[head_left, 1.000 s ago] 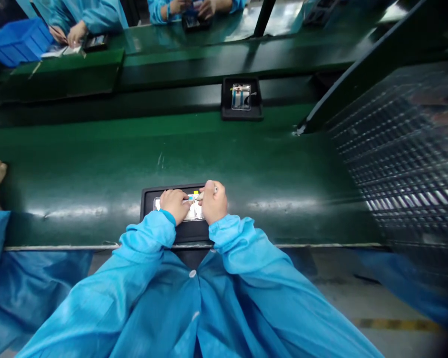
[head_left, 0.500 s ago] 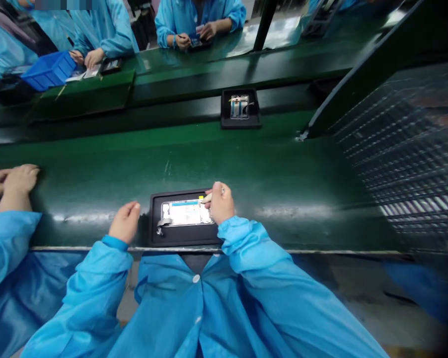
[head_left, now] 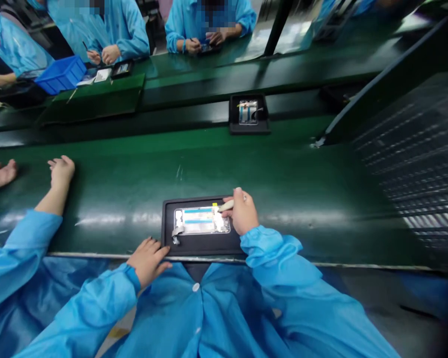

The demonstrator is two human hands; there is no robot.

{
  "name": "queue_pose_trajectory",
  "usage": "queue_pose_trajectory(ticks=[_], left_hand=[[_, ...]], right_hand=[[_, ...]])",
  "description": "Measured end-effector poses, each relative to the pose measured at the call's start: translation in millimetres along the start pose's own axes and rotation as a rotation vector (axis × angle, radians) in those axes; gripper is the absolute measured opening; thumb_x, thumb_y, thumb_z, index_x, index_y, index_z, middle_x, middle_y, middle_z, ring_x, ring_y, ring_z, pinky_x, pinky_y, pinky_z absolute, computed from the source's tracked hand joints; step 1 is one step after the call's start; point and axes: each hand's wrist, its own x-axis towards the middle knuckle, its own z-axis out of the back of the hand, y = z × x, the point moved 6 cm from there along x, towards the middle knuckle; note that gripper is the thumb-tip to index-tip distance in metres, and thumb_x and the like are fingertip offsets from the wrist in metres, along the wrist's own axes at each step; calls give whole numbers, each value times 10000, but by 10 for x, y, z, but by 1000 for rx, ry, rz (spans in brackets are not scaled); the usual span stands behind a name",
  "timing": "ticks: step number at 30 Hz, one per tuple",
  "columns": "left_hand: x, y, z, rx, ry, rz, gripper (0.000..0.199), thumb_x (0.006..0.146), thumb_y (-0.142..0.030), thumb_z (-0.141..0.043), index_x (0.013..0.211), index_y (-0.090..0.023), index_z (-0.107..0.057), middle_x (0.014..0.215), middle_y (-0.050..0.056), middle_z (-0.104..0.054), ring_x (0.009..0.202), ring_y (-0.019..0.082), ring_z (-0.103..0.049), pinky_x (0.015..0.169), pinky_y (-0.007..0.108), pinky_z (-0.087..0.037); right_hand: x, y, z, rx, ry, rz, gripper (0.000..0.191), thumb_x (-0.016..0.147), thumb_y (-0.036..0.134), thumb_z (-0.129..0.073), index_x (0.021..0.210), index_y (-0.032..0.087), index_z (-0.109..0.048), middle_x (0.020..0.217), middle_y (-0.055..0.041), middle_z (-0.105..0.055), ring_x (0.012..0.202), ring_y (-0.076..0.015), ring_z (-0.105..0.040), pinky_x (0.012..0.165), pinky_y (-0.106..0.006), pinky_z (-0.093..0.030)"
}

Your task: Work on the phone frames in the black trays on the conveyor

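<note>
A black tray (head_left: 203, 246) lies at the table's front edge. In it rests an opened phone body (head_left: 201, 226), bright silver with blue strips, a yellow tab at its top and a grey ribbon cable (head_left: 177, 234) hanging out at the left. My right hand (head_left: 242, 211) pinches a pale, pen-like stick (head_left: 227, 205), whose tip is at the phone's upper right part. With fingers spread, my left hand (head_left: 149, 259) is at the tray's lower left corner, fingertips against its edge. It holds nothing.
A second black tray (head_left: 249, 128) with another phone body stands farther back. At left, a co-worker's hands (head_left: 62, 171) rest over the green table (head_left: 127, 174). Several people work across the bench near a blue bin (head_left: 62, 74). A dark post (head_left: 343, 119) rises at right.
My left hand has moved down and right to the tray's corner, its fingers opening. The stick stays in my right hand near the phone. The co-worker's hands at left have moved apart. The view has shifted.
</note>
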Motion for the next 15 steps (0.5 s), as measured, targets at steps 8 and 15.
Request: queue_pose_trajectory(ticks=[8, 15], left_hand=[[215, 825, 191, 163, -28, 492, 460, 790, -526, -321, 696, -166, -592, 707, 122, -605, 754, 272, -585, 723, 387, -455], [210, 2099, 406, 9, -117, 1392, 615, 719, -669, -152, 829, -223, -561, 798, 45, -630, 704, 273, -591, 465, 340, -431]], right_hand=[[507, 364, 324, 89, -248, 17, 382, 746, 555, -456, 859, 192, -415, 593, 48, -546, 393, -85, -504, 328, -178, -401], [1267, 568, 445, -335, -208, -20, 378, 758, 534, -444, 888, 185, -509, 544, 24, -559, 465, -131, -547, 447, -223, -426]])
